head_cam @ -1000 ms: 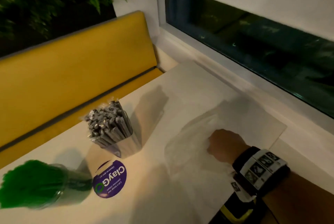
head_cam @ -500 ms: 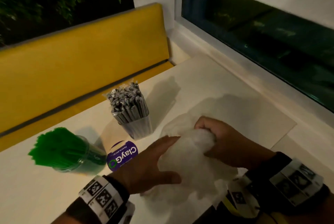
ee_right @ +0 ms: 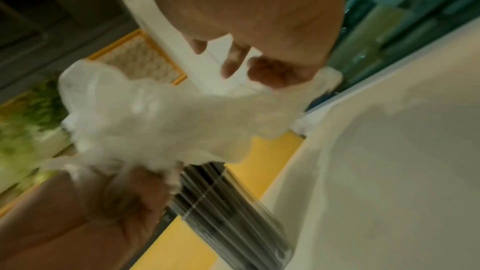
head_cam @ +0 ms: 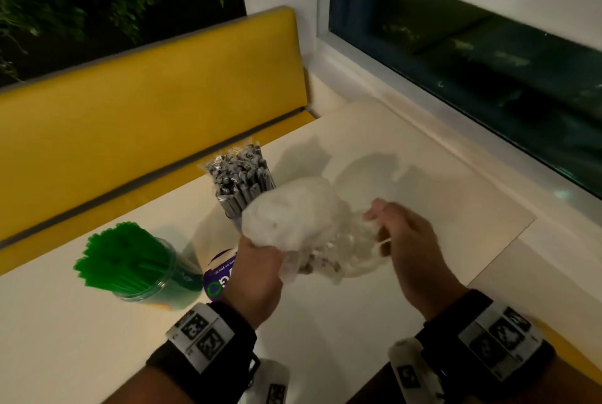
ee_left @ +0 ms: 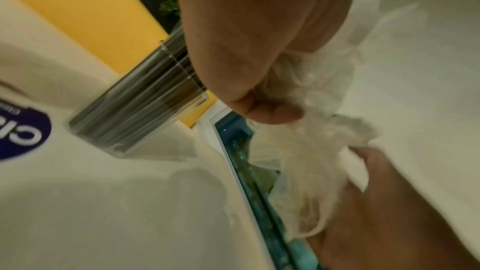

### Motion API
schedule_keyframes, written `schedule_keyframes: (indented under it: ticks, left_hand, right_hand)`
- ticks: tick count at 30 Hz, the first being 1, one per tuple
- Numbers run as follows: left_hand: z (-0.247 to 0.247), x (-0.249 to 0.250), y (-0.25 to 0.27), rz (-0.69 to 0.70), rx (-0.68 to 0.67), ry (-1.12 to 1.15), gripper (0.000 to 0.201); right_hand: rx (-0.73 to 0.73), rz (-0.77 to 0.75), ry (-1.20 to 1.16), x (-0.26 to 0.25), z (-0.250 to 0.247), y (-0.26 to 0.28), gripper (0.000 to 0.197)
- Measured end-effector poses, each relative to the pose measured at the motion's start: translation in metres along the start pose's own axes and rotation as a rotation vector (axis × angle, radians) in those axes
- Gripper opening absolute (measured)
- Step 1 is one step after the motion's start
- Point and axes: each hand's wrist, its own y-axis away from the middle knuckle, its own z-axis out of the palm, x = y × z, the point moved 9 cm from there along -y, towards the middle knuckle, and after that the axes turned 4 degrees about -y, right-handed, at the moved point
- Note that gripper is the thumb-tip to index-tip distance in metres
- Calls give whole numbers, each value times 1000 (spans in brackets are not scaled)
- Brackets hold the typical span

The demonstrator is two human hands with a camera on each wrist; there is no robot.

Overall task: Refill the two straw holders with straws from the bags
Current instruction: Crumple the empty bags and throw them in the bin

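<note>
Both hands hold a crumpled, empty-looking clear plastic bag (head_cam: 293, 214) just above the table. My left hand (head_cam: 260, 260) grips its bunched white end from below; its fist is also closed round the bag (ee_left: 311, 89) in the left wrist view. My right hand (head_cam: 387, 227) pinches the bag's thin stretched part (ee_right: 155, 120) on the right. Right behind the bag stands a clear holder full of grey wrapped straws (head_cam: 241, 182). A round clear holder packed with green straws (head_cam: 136, 263) stands to the left, leaning.
A purple round sticker (head_cam: 218, 276) lies on the pale table (head_cam: 423, 195) beside my left wrist. A yellow bench back (head_cam: 146, 130) runs along the far side, with plants above it. A white window sill (head_cam: 472, 143) borders the table on the right.
A second ago my right hand alone pressed the bag flat on the table. My left hand then came in, and both hands have bunched the bag up and lifted it.
</note>
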Motion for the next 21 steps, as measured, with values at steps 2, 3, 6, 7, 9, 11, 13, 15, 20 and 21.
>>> schedule_keyframes:
  ticks: [2,3,6,7,9,11,13,15,20,21]
  left_hand:
    - [6,7,-5,91,-87,-314,32]
    - [17,0,-5,27,-193,-273,26]
    - [25,-10,-9,-137,-105,-104,19]
    - [36,-14,-5,-233,-129,94,20]
    - [52,-22,-2,-361,-145,281,17]
    - [54,-25,-6,-417,-52,330,23]
    - [52,-8,-9,-295,-35,254,24]
    - [43,4,-9,-158,-9,121,35]
    - [80,17,11,-88,-382,199,68]
    - [85,16,17,-60,-444,174,82]
  right_hand:
    - [79,47,-29,10,-11,-3,45]
    - [-34,131,-122,22,2,-2,52]
    - [-387,266,-467,15,56,21,32]
    - [-397,215,-501,6,63,21,37]
    - [-397,28,-368,-4,72,13,74]
    - [-420,-78,-163,-5,82,7,85]
    - [-332,-132,-4,-2,77,1,77]
    - [-211,-203,50,-3,65,-4,54]
    - [70,-227,101,7,26,-25,22]
    - [72,-166,103,15,24,-27,27]
